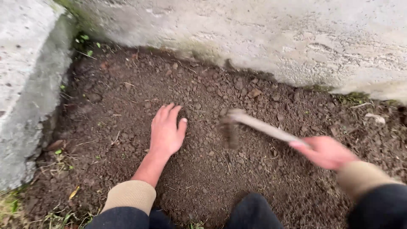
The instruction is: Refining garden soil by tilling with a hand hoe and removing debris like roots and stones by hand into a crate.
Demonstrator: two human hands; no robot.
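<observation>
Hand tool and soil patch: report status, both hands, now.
Left hand flat on the loose soil, palm down, holding nothing. Right hand gripping the hand tool, its head blurred just above the dirt. Concrete wall close behind; nothing between tool and soil.

No packages, labels, signs or screens

Nothing printed, wrapped or lit shows anywhere in the frame, from upper left to lower right.

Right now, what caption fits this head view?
Left hand flat on dark soil; right hand grips a blurred hand hoe.
</observation>
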